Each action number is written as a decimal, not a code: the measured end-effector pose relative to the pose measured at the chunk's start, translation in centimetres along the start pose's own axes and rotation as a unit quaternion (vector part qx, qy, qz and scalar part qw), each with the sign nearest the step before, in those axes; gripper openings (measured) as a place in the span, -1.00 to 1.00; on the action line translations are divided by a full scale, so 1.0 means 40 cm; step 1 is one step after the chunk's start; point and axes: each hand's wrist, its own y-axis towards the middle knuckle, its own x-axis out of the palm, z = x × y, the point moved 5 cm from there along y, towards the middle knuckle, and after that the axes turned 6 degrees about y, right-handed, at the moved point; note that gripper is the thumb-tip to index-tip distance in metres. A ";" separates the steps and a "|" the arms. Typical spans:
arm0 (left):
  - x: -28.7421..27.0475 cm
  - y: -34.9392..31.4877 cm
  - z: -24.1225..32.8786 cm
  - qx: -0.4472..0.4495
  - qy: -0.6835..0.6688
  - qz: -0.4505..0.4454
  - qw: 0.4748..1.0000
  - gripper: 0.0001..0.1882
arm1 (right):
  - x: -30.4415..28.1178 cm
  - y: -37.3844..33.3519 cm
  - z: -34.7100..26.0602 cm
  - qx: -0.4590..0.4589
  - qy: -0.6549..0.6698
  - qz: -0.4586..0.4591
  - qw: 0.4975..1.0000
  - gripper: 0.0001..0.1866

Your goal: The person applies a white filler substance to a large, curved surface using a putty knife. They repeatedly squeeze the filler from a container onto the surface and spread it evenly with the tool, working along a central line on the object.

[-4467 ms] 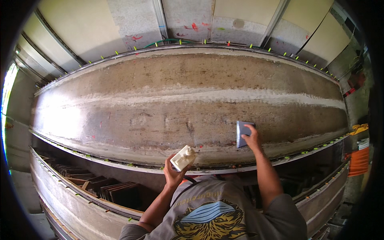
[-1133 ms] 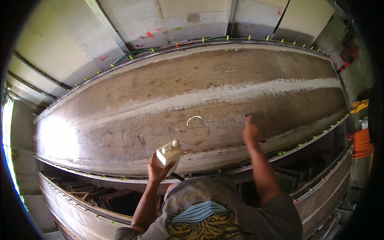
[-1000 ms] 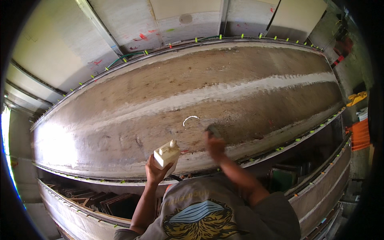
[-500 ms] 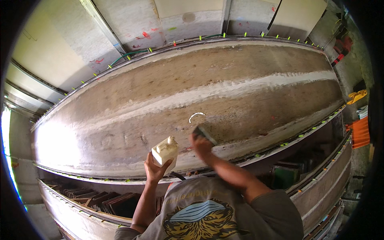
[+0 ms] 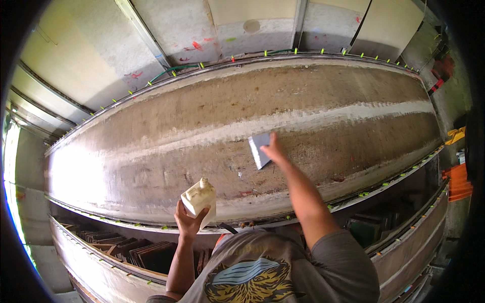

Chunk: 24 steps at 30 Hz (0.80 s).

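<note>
My left hand [image 5: 187,220] is closed round a cream plastic jug [image 5: 198,198] with a capped neck, tilted slightly above the near edge of a long brown-topped table [image 5: 166,174]. A flat grey spreader [image 5: 259,145] with a pale edge is in my right hand [image 5: 273,150], which grips it at its right side. The spreader is over the middle of the tabletop, just below a white band [image 5: 222,130] running lengthwise. Whether its edge touches the surface cannot be made out. A small white spot [image 5: 240,174] lies between the spreader and the jug.
Yellow-green pegs [image 5: 364,194] line both table edges. Close to my body is a second long table [image 5: 101,265], with dark framed boards [image 5: 151,255] stacked beneath the first table. Pale wall panels [image 5: 252,28] stand behind. Orange cloth [image 5: 459,183] hangs at the right.
My right hand has swept the spreader away from me, toward the white band. The curved white streak on the tabletop is gone, leaving a small spot. The jug has shifted slightly left in view.
</note>
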 end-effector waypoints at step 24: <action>-0.061 -0.019 -0.058 -0.059 -0.041 -0.012 0.997 -0.31 | -0.153 -0.058 -0.105 0.134 -0.133 0.131 0.973 -0.32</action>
